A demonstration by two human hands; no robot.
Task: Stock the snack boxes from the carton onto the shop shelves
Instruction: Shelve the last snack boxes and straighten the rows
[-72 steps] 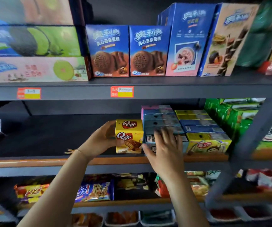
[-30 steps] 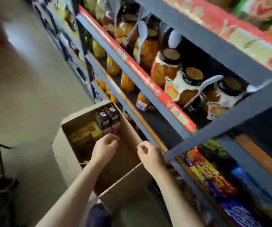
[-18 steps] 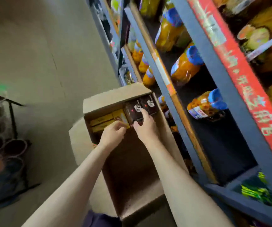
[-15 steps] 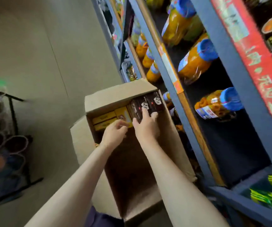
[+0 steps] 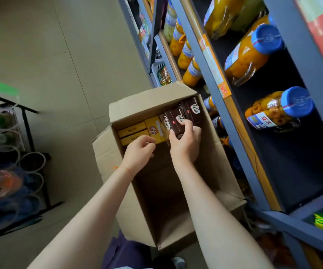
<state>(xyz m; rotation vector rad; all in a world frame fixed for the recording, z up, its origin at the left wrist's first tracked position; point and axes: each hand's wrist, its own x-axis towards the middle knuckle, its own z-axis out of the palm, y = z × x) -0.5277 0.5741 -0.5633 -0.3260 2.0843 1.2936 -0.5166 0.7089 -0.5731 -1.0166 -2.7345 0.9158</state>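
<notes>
An open cardboard carton [image 5: 211, 152] stands on the floor beside the shelves. At its far end sit yellow snack boxes [image 5: 135, 131] and dark brown snack boxes [image 5: 192, 110]. My right hand [image 5: 185, 141] grips one tilted brown snack box [image 5: 176, 122], thumb on its front face and fingers curled round its side. My left hand [image 5: 139, 154] hovers over the yellow boxes with fingers loosely curled, holding nothing that I can see.
Blue metal shelves [image 5: 213, 61] on the right carry jars of yellow fruit [image 5: 252, 53] with blue lids. A black wire rack [image 5: 28, 131] with round holders stands at the left. Beige tiled floor [image 5: 59, 55] lies between them. The carton's near half is bare.
I turned from the upper shelf down to the carton. My right hand went from lying on the brown boxes to gripping one, which now tilts up. My left hand stays over the yellow boxes.
</notes>
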